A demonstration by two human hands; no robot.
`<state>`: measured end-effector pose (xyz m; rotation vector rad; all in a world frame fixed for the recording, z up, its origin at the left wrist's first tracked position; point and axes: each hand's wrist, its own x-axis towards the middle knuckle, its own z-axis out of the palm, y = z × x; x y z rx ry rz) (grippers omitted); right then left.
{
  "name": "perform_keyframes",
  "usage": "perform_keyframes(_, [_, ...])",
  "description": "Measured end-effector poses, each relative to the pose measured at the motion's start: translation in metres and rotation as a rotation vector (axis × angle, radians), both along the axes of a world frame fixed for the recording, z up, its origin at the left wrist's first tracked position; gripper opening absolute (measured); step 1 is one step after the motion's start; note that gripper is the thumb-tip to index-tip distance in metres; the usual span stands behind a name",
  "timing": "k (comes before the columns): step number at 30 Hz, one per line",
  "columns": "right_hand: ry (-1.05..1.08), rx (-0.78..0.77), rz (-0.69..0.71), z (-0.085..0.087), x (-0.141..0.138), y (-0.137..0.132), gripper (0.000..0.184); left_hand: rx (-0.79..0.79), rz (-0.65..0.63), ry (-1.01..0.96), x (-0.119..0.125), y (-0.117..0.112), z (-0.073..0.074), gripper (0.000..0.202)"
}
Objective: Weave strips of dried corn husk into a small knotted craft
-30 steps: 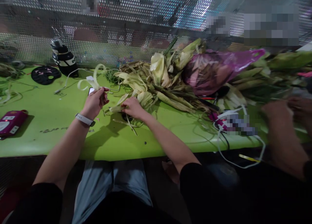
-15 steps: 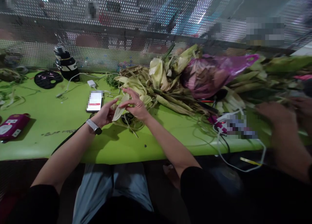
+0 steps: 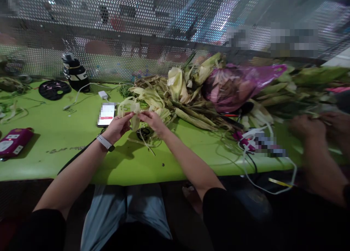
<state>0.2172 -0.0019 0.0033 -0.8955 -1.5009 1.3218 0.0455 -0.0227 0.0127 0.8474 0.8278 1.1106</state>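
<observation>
My left hand, with a white band on its wrist, and my right hand meet above the green table. Both pinch the same pale corn husk strip, which curls up and to the left between them. Just beyond the hands lies a heap of corn husks. Below my right hand a small dark object lies on the table among loose husk strips.
A phone with its charger cable lies left of my hands. A pink plastic bag sits in the heap. A magenta device, a black disc and a dark bottle are at the left. Another person's hands work at the right.
My left hand came in from the left, uncovering the phone, and joined my right hand. Both now pinch one husk strip held slightly higher.
</observation>
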Motion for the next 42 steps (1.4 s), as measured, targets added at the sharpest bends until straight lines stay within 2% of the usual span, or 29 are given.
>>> perform_keyframes(3, [-0.005, 0.016, -0.025, -0.005, -0.003, 0.0, 0.037, 0.015, 0.01, 0.047, -0.001, 0.001, 0.001, 0.024])
perform_keyframes(6, [0.018, -0.052, -0.017, -0.008, -0.003, 0.002, 0.036, 0.075, 0.01, 0.131, -0.004, 0.003, 0.001, 0.023])
perform_keyframes(13, [0.067, -0.152, 0.0, -0.002, -0.001, 0.001, 0.04, 0.146, -0.021, 0.295, -0.009, 0.008, 0.0, 0.024])
perform_keyframes(19, [-0.007, -0.081, 0.044, -0.004, 0.003, 0.005, 0.035, 0.2, 0.033, 0.346, -0.011, 0.01, 0.001, 0.021])
perform_keyframes(25, [0.048, -0.174, 0.037, -0.002, 0.001, 0.005, 0.037, 0.137, -0.138, 0.343, -0.014, 0.008, 0.003, 0.026])
perform_keyframes(29, [0.017, -0.208, 0.036, 0.004, 0.002, 0.001, 0.027, 0.189, -0.151, 0.341, -0.015, 0.01, -0.001, 0.021])
perform_keyframes(33, [-0.018, -0.258, 0.038, 0.011, 0.004, -0.004, 0.018, 0.178, -0.174, 0.329, -0.015, 0.01, -0.002, 0.024])
perform_keyframes(42, [-0.025, -0.22, 0.08, 0.009, 0.002, -0.006, 0.025, 0.154, -0.209, 0.405, -0.017, 0.008, 0.002, 0.027])
